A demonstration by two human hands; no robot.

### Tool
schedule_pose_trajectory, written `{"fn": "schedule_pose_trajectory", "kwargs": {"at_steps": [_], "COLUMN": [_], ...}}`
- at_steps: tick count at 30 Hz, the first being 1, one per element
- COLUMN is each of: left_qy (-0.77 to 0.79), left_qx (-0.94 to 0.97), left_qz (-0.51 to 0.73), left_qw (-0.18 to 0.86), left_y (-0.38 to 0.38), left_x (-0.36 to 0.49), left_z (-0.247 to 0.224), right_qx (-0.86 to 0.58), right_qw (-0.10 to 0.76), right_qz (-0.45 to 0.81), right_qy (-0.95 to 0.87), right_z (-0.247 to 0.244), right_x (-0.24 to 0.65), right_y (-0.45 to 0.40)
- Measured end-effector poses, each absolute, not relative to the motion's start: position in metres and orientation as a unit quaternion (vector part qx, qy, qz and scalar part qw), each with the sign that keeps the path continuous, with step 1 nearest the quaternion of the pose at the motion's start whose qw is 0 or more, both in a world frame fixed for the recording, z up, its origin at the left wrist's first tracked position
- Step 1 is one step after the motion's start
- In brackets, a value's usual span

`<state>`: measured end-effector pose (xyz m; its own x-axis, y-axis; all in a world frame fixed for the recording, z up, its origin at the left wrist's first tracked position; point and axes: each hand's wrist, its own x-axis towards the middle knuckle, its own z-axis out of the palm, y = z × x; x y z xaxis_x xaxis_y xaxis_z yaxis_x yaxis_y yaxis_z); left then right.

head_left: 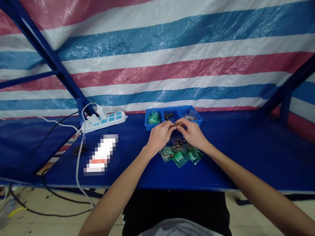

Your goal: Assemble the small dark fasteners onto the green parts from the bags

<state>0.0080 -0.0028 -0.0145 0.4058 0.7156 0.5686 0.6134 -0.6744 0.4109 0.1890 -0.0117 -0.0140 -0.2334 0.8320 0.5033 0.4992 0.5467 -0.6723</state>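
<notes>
My left hand (160, 135) and my right hand (192, 132) meet at the fingertips in front of a blue three-part bin (148, 127). Both are closed in a pinch around a small dark part (175, 125), too small to name. In the bin's left compartment lie green packets (153, 118); the middle one has small dark metallic pieces (168, 115), and clear plastic bags (190, 116) fill part of the right one. Below my hands, several green-tinted small bags (180, 159) lie on the table beside a loose pile of small screw-like pieces (178, 144).
A white power strip (106, 122) with plugs and cables stands on the blue table (251, 152) at the left. Nearer me is a blurred-out bright rectangle (102, 154). Blue frame posts (49, 56) rise at both sides before a striped tarp (176, 72).
</notes>
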Motion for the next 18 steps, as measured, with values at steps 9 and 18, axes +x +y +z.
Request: {"fn": "schedule_pose_trajectory", "kwargs": {"at_steps": [9, 18], "left_qy": [0.392, 0.338], "left_qx": [0.831, 0.853], "left_qz": [0.386, 0.379], "left_qw": [0.084, 0.119], "left_y": [-0.0044, -0.0005], "left_x": [0.0073, 0.0036], "left_z": [-0.0113, -0.0109], "right_qx": [-0.440, -0.452], "right_qw": [0.393, 0.434], "right_qz": [0.188, 0.246], "right_qy": [-0.785, -0.739], "right_z": [-0.0124, -0.0155], "right_x": [0.1850, 0.1918], "right_y": [-0.0165, -0.0081]}}
